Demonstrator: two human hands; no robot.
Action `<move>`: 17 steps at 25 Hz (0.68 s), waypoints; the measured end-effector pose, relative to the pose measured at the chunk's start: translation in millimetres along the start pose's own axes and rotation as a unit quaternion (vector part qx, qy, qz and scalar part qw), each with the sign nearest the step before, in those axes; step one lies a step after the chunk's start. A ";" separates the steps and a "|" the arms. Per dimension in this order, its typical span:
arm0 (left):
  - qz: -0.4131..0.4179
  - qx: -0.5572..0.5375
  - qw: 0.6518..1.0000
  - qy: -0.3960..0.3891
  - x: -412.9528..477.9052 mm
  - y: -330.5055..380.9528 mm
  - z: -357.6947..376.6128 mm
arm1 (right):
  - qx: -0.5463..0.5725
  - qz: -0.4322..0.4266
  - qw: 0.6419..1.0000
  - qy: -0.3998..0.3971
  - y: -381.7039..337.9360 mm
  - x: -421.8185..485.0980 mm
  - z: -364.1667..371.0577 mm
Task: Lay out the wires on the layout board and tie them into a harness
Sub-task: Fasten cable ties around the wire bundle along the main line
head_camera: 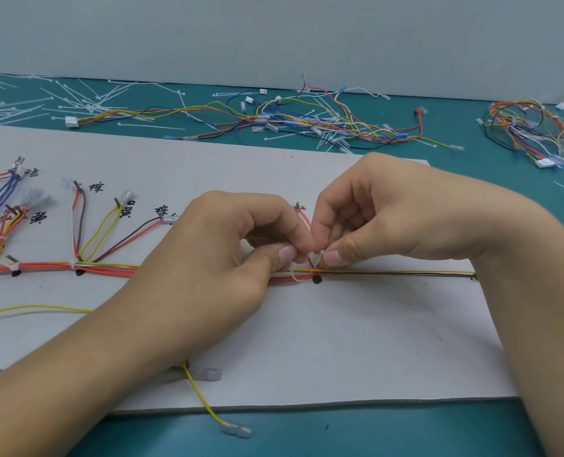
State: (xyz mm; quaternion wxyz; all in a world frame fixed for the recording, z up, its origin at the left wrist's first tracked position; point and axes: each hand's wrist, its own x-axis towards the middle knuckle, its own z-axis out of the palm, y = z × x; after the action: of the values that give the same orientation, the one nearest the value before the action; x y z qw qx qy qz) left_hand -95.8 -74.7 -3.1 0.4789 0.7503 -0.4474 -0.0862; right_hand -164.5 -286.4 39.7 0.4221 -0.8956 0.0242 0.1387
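Two hands in play, meeting over the middle of the board (340,341). Pinching a white zip tie (295,275) with the left hand (228,258), thumb and forefinger curled onto it right at the loop round the wires (389,273). Same deal with the right hand (389,222): thumb and forefinger squeezed onto the stubby upright end of that tie, other fingers tucked in. Thumb tips nearly touching, just above a black dot (317,279) marked on the board. Can't tell how tight the loop is.

Wires stretched in one straight run across the board, left edge to right edge: mostly red and yellow on the left half, thin yellow and dark strands on the right half. Cinched already with two more ties (73,266) toward the left edge, each next to its own black dot. Short branches (102,229) fanned up from there toward handwritten labels (96,187), little plugs (127,195) on the ends.

One loose yellow wire (205,400) hanging off the near edge of the board onto the green tabletop (537,199), clear-sleeved plug (238,429) at its tip. Along the far edge of the tabletop: a scatter of spare ties (76,100) toward the far left corner, a messy tangle (307,120) of coloured wires around the middle, another coiled bunch (531,133) by the far right corner.
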 end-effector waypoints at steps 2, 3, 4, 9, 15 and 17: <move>-0.007 -0.019 1.000 0.009 -0.3 -0.4 1.3 | -0.003 -0.002 1.000 -0.002 -0.2 0.1 0.0; -0.020 -0.035 0.999 0.012 -0.1 -1.1 1.8 | -0.003 -0.004 1.000 -0.004 -0.3 0.0 0.0; -0.031 -0.043 0.998 0.015 -0.1 -1.2 2.1 | -0.004 -0.006 1.000 -0.005 -0.6 0.1 -0.2; -0.039 -0.030 0.999 0.011 -1.2 -2.4 1.9 | 0.003 -0.020 1.000 0.007 -2.1 -1.0 -0.8; -0.029 -0.019 0.999 -0.009 0.3 -0.6 6.3 | 0.006 -0.038 0.999 0.017 -3.8 -0.7 1.3; -0.027 -0.019 0.999 -0.012 0.1 -0.4 6.8 | 0.011 -0.039 0.999 0.017 -4.2 -0.6 1.6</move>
State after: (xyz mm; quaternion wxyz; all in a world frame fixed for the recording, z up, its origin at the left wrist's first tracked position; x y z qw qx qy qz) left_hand -99.3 -79.1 -6.9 0.4853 0.7515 -0.4313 -0.1169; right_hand -164.7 -282.5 42.0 0.4361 -0.8935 -0.0025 0.1067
